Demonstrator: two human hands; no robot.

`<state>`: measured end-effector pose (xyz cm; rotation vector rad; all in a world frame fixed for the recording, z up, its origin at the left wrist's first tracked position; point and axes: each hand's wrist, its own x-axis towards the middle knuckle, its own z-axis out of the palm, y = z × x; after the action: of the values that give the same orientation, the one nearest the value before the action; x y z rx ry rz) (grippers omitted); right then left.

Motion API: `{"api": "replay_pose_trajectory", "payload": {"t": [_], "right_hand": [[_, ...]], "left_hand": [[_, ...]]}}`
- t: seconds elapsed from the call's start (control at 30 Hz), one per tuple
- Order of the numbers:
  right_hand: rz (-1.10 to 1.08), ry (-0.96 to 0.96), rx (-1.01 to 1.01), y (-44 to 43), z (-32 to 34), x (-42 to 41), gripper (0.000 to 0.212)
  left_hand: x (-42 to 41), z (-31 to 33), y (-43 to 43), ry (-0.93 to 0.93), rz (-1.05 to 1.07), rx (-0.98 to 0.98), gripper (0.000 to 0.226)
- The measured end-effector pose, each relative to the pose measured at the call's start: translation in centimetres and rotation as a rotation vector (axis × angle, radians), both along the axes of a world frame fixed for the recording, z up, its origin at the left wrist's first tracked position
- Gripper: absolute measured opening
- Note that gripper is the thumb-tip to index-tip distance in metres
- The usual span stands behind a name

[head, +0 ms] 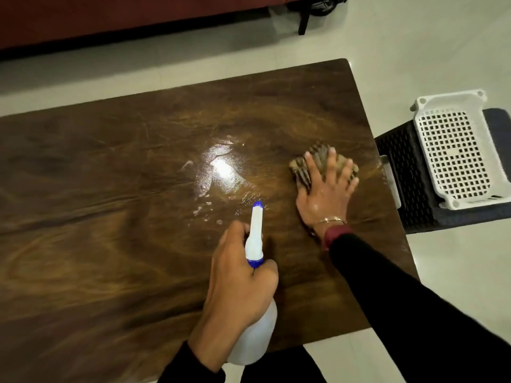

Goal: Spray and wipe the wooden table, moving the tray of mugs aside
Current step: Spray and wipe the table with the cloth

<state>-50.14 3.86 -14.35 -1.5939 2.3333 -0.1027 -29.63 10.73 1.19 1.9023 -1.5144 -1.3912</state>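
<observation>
Table: the wooden table (pixel 116 167) fills your view. Its top is hard, flat and glossy, with a lamp glare and wet droplets (pixel 206 208) near the middle, so judge it slick wherever the spray has landed.
Left hand: your left hand (pixel 243 275) has its grip clamped round the neck of the bottle (pixel 255 322), fingers curled by the trigger, nozzle (pixel 257 205) pointing away from you toward the wet patch.
Bottle: translucent plastic with a white and blue head. It looks light and rigid enough. Hold it at the neck as you do now, since the round body would likely slip in a damp palm.
Right hand: your right hand (pixel 327 189) lies flat with fingers spread, pressing the cloth (pixel 309 164) onto the table near its right edge. This is a press, not a pinch.
Cloth: striped, bunched and soft. It will fold and slide under you, so keep the palm over its middle and the fingers over its far edge to stop it rolling up.
Tray of mugs: not in view. A white basket (pixel 453 150) sits on a dark stool (pixel 409 172) just off the right end of the table, and no mugs show in it.
Progress: the top carries nothing else, so I judge the tray already moved and the wiping under way.
Risk: wet skin on wet gloss. Lean lightly so the hand does not skate off the right edge.
</observation>
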Motion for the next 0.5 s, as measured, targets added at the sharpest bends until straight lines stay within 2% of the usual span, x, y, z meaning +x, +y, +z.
{"api": "replay_pose_trajectory", "payload": {"t": [0.07,0.13,0.23,0.3,0.4,0.5], "right_hand": [[0.015,0.002,-0.004,-4.0,0.0,2.6,0.08],[0.159,0.009,-0.023,-5.5,-0.4,6.3,0.079],[0.417,0.055,-0.073,-1.8,-1.0,10.6,0.065],[0.474,0.02,-0.089,2.2,-1.0,10.3,0.064],[0.413,-0.069,-0.037,5.3,-0.5,5.5,0.078],[0.262,-0.017,-0.008,0.9,-0.1,0.2,0.084]], "left_hand": [[-0.3,-0.2,-1.3,0.004,0.0,0.011,0.026],[-0.7,-0.3,-2.9,-0.003,0.015,0.019,0.026],[-1.5,-0.1,-5.4,0.0,0.052,0.026,0.024],[-2.1,-0.3,-7.1,-0.01,0.059,0.025,0.023],[-2.4,-0.8,-9.2,-0.028,0.05,-0.004,0.022],[-2.3,-1.3,-10.4,-0.025,0.065,-0.02,0.025]]}}
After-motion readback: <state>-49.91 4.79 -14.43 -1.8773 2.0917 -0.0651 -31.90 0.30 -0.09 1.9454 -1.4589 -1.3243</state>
